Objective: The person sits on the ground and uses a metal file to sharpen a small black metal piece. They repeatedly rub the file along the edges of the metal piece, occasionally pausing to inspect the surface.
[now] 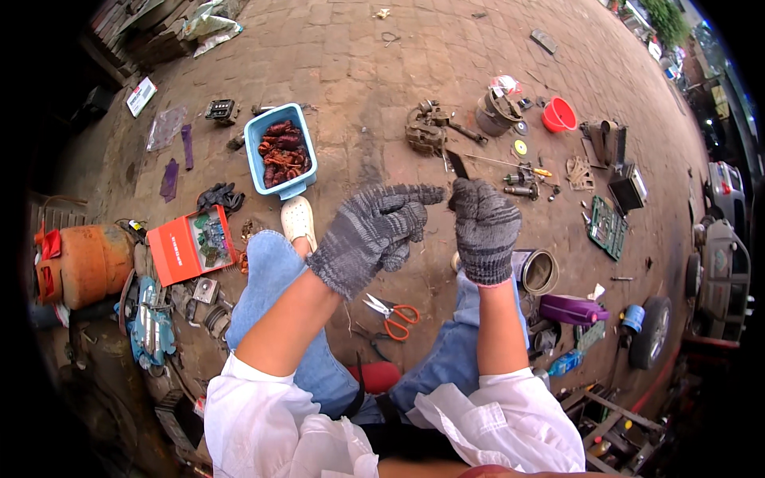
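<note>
A: Here's the grey-gloved right hand [486, 227], closed up tight, fingers wrapped round a dark flat strip [457, 165] that juts up out of the fist!

B: And the left hand [370, 237], gloved as well?

A: Index finger stretched straight toward that fist, the other fingers curled in. Whether they hold anything, I cannot tell.

B: Fingertip touching?

A: Just beside the fist; can't call contact from this angle.

B: Below them, scissors [389, 310] with orange handles lie on the paved ground [351, 80], blades parted, between the denim-clad legs [458, 342].

A: Farther out on the left, a blue tub [294, 190] carrying reddish-brown bundles [283, 153]!

B: Ahead of the right fist, a grimy metal assembly [428, 133], and beyond, right, a red bucket [559, 115].
</note>
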{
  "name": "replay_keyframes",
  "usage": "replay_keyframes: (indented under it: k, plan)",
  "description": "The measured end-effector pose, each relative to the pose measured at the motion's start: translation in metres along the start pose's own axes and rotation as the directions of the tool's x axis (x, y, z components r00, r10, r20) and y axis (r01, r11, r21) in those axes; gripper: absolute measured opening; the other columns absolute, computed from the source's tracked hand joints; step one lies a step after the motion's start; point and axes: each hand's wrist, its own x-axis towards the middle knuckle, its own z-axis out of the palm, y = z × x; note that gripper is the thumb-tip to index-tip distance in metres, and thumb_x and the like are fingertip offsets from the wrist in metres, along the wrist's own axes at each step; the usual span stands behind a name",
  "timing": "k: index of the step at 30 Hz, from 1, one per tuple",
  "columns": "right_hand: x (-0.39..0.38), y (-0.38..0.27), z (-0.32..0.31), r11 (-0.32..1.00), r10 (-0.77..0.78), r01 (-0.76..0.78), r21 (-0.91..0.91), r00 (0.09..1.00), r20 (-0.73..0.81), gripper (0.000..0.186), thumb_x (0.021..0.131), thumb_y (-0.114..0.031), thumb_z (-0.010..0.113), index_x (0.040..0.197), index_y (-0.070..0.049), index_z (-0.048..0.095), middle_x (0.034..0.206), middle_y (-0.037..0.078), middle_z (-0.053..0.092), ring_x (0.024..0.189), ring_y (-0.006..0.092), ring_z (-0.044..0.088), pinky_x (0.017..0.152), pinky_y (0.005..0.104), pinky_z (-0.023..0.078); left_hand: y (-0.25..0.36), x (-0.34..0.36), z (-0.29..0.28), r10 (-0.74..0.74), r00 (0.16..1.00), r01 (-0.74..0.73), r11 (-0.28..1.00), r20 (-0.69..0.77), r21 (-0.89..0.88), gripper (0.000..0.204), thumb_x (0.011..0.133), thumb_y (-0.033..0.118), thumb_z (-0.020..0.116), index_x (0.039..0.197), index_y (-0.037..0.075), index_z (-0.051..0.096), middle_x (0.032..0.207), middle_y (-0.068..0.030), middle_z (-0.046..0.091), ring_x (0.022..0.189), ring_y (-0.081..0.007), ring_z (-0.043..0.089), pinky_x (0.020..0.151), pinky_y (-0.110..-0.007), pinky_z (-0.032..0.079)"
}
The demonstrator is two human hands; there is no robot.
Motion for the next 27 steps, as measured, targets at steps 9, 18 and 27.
replay_keyframes:
  k: [9,18,27]
  plan:
    - [0.008,-0.022,-0.006,0.989,-0.109,0.116,-0.092,0.991,0.072,0.010,0.073,-0.018,0.062,0.069,-0.009,0.058,0.062,0.008,0.054,0.057,0.0286,0.052,0.050,0.0385,0.039,-0.024,0.016,-0.013,0.430,0.895,-0.444,0.824,0.124,0.352,0.023,0.084,0.013,0.050,0.105,0.004,0.056,0.066,0.0042,0.050,0.048,-0.0029,0.041,0.040,-0.017,0.032]
    - [0.010,-0.030,0.003,0.993,-0.057,0.047,-0.108,0.994,-0.092,0.012,0.077,-0.018,0.057,0.071,-0.008,0.058,0.060,0.010,0.053,0.056,0.0296,0.050,0.050,0.0387,0.039,-0.004,0.008,-0.001,0.066,0.997,-0.070,0.968,-0.025,-0.239,0.023,0.082,0.011,0.053,0.104,0.005,0.056,0.067,0.0017,0.052,0.048,-0.0038,0.042,0.040,-0.017,0.033]
    - [0.008,0.005,0.000,0.721,0.496,-0.385,0.576,0.867,-0.041,0.029,0.091,-0.026,0.044,0.083,-0.001,0.056,0.062,0.001,0.053,0.052,0.0077,0.046,0.050,0.0211,0.037,0.001,0.001,0.010,0.111,0.994,-0.111,0.993,-0.018,0.040,0.043,0.081,0.009,0.056,0.122,0.003,0.045,0.068,0.0023,0.049,0.051,-0.0053,0.044,0.044,-0.018,0.036]
